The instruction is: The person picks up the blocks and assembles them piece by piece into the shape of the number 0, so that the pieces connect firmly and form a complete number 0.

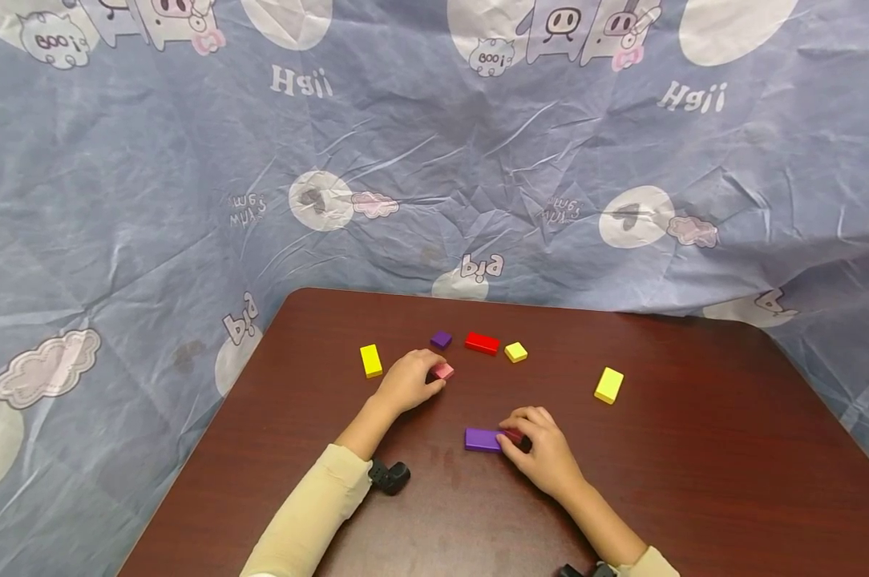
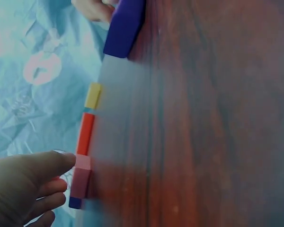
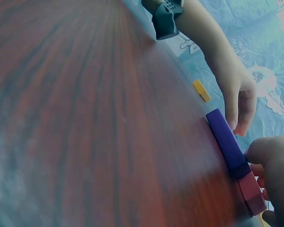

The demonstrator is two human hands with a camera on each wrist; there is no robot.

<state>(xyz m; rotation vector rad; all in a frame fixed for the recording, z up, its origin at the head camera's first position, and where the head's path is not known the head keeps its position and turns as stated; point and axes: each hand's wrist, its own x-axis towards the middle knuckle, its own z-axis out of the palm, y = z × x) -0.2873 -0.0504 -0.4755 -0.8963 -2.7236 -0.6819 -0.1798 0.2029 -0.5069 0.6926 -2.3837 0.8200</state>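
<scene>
My left hand (image 1: 409, 381) is at a small pink block (image 1: 443, 371), thumb on the near side and fingers on the far side. In the left wrist view the thumb meets the upper end of the pink block (image 2: 80, 177). My right hand (image 1: 543, 449) has thumb and fingers around a dark red block (image 1: 512, 435), partly hidden by them. That block lies end to end against a longer purple block (image 1: 482, 440), flat on the table. In the right wrist view the thumb lies by the joint between the purple block (image 3: 227, 142) and the red block (image 3: 252, 193).
Behind the hands lie a small purple block (image 1: 441, 340), a red block (image 1: 482, 344) and a small yellow block (image 1: 516, 353). One yellow block (image 1: 371, 361) is at left, another yellow block (image 1: 608, 385) at right. A printed cloth (image 1: 406, 144) hangs behind the brown table (image 1: 694, 449).
</scene>
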